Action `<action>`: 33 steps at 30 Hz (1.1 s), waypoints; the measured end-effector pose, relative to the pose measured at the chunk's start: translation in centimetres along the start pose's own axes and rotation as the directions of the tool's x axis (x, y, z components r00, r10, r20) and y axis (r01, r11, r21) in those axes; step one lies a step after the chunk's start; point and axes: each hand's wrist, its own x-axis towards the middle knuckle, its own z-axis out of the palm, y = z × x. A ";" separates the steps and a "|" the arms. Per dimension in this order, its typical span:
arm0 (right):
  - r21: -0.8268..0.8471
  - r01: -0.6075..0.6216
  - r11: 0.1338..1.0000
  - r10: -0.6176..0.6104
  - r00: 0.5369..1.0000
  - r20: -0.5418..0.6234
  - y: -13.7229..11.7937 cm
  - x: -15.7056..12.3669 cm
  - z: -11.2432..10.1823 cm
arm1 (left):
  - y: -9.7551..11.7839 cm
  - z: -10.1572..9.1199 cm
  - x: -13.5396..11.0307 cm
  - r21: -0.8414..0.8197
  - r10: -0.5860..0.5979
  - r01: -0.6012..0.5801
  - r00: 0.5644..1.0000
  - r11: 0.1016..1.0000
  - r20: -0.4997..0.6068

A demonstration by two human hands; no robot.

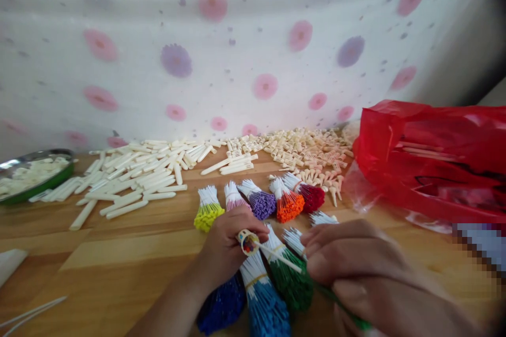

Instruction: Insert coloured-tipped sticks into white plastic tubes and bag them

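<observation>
My left hand (227,237) is closed around a small cream plastic tube (248,243), its open end facing me with coloured bits inside. A thin white stick (280,258) runs from the tube's mouth towards my right fingers. My right hand (363,268) is pinched shut, with a thin green strip (348,308) showing beneath its fingers; whether the strip joins the white stick I cannot tell. Below my hands lie bundles of sticks with coloured tips: blue (265,303), dark blue (221,305) and green (292,279). Behind them are yellow (208,216), purple (262,204), orange (290,204) and red (311,196) bundles.
Cream plastic tubes (138,179) cover the back left of the wooden table (130,253). Small slotted pieces (304,150) lie heaped at the back. A green-rimmed dish (63,176) stands at the left, a red plastic bag (435,168) at the right. A flowered cloth (229,63) hangs behind.
</observation>
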 end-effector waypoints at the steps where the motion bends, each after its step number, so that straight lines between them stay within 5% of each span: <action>1: -0.008 0.035 0.999 -0.035 0.999 -0.034 -0.3 0.5 0.1 | 0.1 0.0 0.0 -0.004 -0.004 0.004 1.000 1.000 0.005; 7: -0.084 0.181 0.980 -0.184 0.983 -0.030 -0.4 1.6 1.1 | 0.3 0.2 0.1 0.006 -0.003 0.003 1.000 1.000 0.018; 12: -0.089 0.173 0.981 -0.168 0.984 0.065 -0.3 1.9 1.4 | 0.2 0.1 0.0 0.011 0.032 -0.032 0.999 0.999 0.020; 22: -0.007 0.138 0.990 -0.137 0.989 0.061 0.0 2.3 1.7 | 0.4 -0.1 -0.1 0.044 0.047 -0.047 0.999 0.998 -0.004; 28: -0.145 0.221 0.964 -0.202 0.970 0.138 -0.2 1.8 1.3 | 0.7 -0.1 0.0 0.056 0.090 -0.090 0.996 0.994 0.008; 33: -0.167 0.333 0.928 -0.335 0.942 0.019 0.6 2.0 2.3 | 0.2 0.0 -0.3 0.058 0.107 -0.110 0.993 0.992 0.044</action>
